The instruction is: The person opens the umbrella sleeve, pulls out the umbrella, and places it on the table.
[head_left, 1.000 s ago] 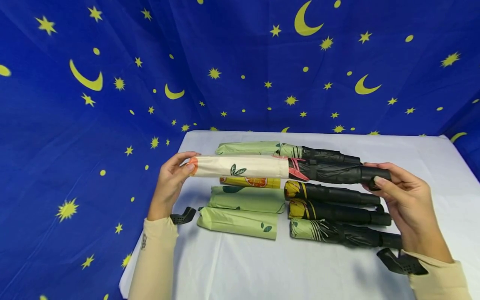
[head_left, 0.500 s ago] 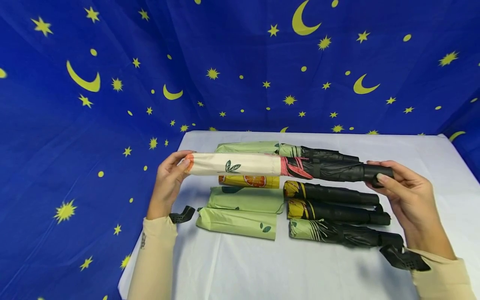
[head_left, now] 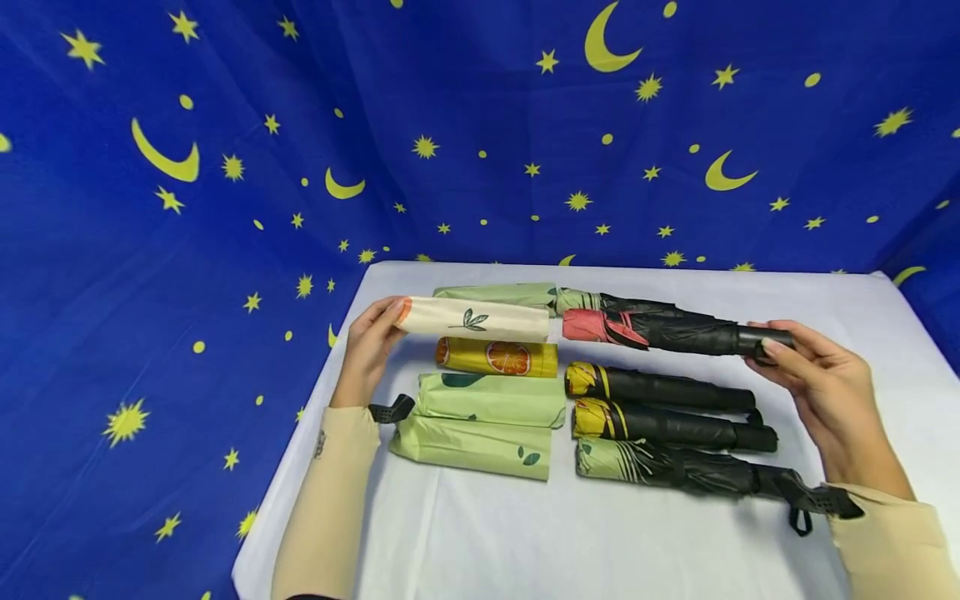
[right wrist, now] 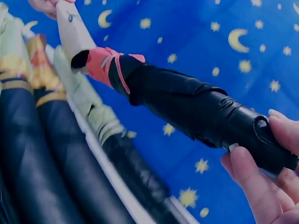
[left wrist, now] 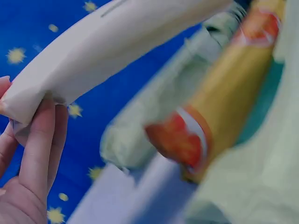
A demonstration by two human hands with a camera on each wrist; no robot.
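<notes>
My left hand [head_left: 372,339] pinches the far left end of a cream umbrella sleeve [head_left: 483,320] with a leaf print and an orange end. In my right hand [head_left: 828,375] is the black handle of a folded umbrella [head_left: 678,331], black with a pink-red tip. Both are held up above the table, roughly in line, and a narrow gap separates the sleeve's mouth from the umbrella's tip. The right wrist view shows the sleeve's dark opening facing the pink tip [right wrist: 100,65]. Fingers [left wrist: 39,140] curl under the sleeve's end in the left wrist view.
On the white table [head_left: 480,533] lie a yellow orange-print sleeve [head_left: 498,357] and green sleeves [head_left: 491,400] at left. Black umbrellas with yellow [head_left: 667,387] or green [head_left: 675,467] tips lie at right. A green-tipped umbrella [head_left: 645,307] lies behind. Blue star-patterned cloth [head_left: 480,125] hangs around.
The cream sleeve has come off the umbrella, baring its pink-red tip and opening a gap. My left hand has moved right and slightly up; my right hand has shifted slightly right.
</notes>
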